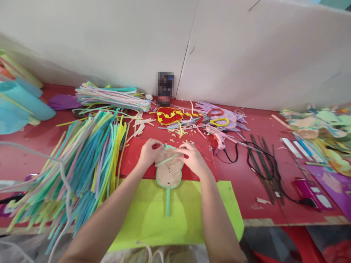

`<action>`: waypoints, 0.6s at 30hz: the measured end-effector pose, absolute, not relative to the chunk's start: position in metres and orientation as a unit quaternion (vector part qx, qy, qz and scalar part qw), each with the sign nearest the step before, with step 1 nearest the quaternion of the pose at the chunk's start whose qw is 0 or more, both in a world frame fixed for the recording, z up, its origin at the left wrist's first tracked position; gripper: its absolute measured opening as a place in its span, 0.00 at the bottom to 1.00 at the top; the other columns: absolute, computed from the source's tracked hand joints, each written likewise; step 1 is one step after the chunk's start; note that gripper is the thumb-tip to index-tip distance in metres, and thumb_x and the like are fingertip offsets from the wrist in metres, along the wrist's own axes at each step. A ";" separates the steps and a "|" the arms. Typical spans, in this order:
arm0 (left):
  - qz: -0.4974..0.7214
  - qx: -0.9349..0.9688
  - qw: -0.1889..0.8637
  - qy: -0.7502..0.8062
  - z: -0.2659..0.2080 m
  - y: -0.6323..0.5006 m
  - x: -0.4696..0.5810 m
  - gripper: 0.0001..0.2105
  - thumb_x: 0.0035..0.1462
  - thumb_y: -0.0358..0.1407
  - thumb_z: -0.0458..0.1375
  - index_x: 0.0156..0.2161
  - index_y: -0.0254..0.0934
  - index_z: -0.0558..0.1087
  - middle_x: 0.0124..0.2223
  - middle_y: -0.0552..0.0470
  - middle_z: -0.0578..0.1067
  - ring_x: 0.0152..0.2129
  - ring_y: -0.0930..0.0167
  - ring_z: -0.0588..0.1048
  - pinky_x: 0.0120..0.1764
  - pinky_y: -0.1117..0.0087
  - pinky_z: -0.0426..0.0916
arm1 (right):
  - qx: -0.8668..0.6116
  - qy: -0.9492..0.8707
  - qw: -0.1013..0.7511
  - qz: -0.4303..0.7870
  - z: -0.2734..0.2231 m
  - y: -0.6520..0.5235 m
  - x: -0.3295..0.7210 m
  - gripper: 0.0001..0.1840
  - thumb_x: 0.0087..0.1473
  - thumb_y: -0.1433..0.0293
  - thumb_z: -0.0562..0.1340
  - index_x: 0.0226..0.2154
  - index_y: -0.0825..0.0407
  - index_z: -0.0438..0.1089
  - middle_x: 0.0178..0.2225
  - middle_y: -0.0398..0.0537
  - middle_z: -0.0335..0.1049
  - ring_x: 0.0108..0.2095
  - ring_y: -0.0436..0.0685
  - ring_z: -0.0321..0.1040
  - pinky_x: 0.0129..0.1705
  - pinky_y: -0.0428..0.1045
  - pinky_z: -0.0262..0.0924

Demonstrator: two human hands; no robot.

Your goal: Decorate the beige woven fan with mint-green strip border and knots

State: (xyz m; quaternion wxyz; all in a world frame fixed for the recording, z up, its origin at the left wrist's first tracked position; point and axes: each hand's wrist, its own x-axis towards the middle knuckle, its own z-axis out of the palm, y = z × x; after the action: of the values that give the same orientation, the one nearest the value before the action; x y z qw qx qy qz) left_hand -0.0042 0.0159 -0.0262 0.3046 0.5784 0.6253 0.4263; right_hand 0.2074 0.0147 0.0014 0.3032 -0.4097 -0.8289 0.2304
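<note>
A small leaf-shaped fan (168,174), made of cream pipe cleaners with a mint-green rim and handle, lies on the table between my hands. Its handle points toward me. My left hand (150,155) is closed in a pinch at the fan's upper left edge, near the tip. A pale green pipe cleaner (166,160) slants across the fan's face, and its right end meets the fingers of my right hand (192,159). That hand is closed too, over the fan's upper right side. My fingers partly hide the rim near the top.
A lime-green sheet (181,219) covers the table's front. Bundled pipe cleaners (90,157) fill the left. Behind the fan lie a red-and-yellow fan (169,115) and scissors (219,121). A pink glue gun (219,139) with a black cord (270,171) lies right.
</note>
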 end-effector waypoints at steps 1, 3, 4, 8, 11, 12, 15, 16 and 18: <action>0.436 0.567 0.312 0.625 -0.025 0.016 -0.005 0.05 0.50 0.37 0.59 0.31 0.37 0.73 0.35 0.51 0.75 0.34 0.71 0.73 0.40 0.69 0.66 | -0.401 -0.836 0.299 0.227 0.003 0.015 0.208 0.13 0.52 0.70 0.64 0.43 0.44 0.73 0.39 0.47 0.67 0.43 0.56 0.65 0.47 0.52 0.62; 0.452 0.552 0.319 0.624 -0.022 0.016 -0.005 0.06 0.50 0.38 0.59 0.31 0.36 0.72 0.34 0.51 0.75 0.34 0.70 0.73 0.41 0.69 0.66 | -0.396 -0.840 0.304 0.210 0.004 0.015 0.208 0.12 0.54 0.71 0.62 0.41 0.44 0.74 0.39 0.47 0.67 0.43 0.56 0.65 0.47 0.52 0.62; 0.459 0.550 0.322 0.619 -0.021 0.015 -0.004 0.07 0.50 0.38 0.59 0.31 0.36 0.72 0.34 0.51 0.75 0.34 0.70 0.73 0.42 0.69 0.66 | -0.399 -0.838 0.315 0.200 0.004 0.015 0.207 0.11 0.55 0.71 0.61 0.40 0.45 0.75 0.39 0.47 0.68 0.43 0.56 0.65 0.48 0.52 0.62; 0.499 0.545 0.373 0.561 -0.014 0.012 0.002 0.10 0.52 0.41 0.58 0.36 0.36 0.72 0.37 0.50 0.76 0.37 0.70 0.74 0.44 0.69 0.66 | -0.420 -0.807 0.381 0.162 0.002 0.013 0.201 0.12 0.57 0.71 0.58 0.40 0.44 0.75 0.38 0.48 0.70 0.42 0.56 0.66 0.48 0.53 0.62; 0.505 0.539 0.444 0.507 -0.008 0.007 0.007 0.12 0.53 0.41 0.58 0.40 0.36 0.72 0.39 0.49 0.77 0.36 0.70 0.75 0.42 0.69 0.68 | -0.423 -0.797 0.406 0.149 0.002 0.011 0.197 0.12 0.58 0.70 0.57 0.40 0.43 0.75 0.40 0.47 0.71 0.43 0.56 0.66 0.48 0.53 0.63; 0.502 0.539 0.456 0.499 -0.006 0.005 0.009 0.11 0.53 0.40 0.57 0.39 0.35 0.73 0.37 0.50 0.78 0.35 0.70 0.75 0.41 0.69 0.68 | -0.421 -0.797 0.408 0.149 0.003 0.011 0.196 0.12 0.58 0.70 0.57 0.40 0.43 0.75 0.40 0.47 0.71 0.43 0.56 0.67 0.48 0.53 0.63; 0.507 0.533 0.456 0.501 -0.003 0.002 0.010 0.09 0.54 0.39 0.56 0.31 0.34 0.74 0.30 0.51 0.77 0.30 0.71 0.75 0.39 0.70 0.69 | -0.410 -0.792 0.414 0.185 0.008 0.009 0.194 0.14 0.59 0.70 0.55 0.44 0.43 0.73 0.42 0.46 0.72 0.45 0.55 0.67 0.51 0.53 0.61; 0.512 0.527 0.455 0.503 -0.003 0.002 0.010 0.09 0.54 0.38 0.56 0.30 0.34 0.74 0.29 0.51 0.77 0.29 0.71 0.75 0.38 0.70 0.68 | -0.410 -0.782 0.422 0.205 0.010 0.009 0.194 0.16 0.60 0.70 0.54 0.46 0.43 0.72 0.44 0.46 0.72 0.46 0.55 0.67 0.52 0.53 0.61; 0.515 0.521 0.459 0.502 -0.002 0.001 0.008 0.09 0.53 0.38 0.57 0.30 0.34 0.74 0.29 0.51 0.77 0.29 0.71 0.75 0.38 0.70 0.68 | -0.424 -0.747 0.446 0.251 0.013 0.008 0.194 0.17 0.61 0.68 0.52 0.50 0.44 0.68 0.46 0.47 0.71 0.47 0.54 0.68 0.51 0.53 0.62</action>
State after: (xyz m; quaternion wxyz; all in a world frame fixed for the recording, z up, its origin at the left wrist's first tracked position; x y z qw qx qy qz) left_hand 0.0079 0.0013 -0.0025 0.4594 0.5211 0.5019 0.5153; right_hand 0.1943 0.0083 0.0133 0.4462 -0.4240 -0.7470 0.2511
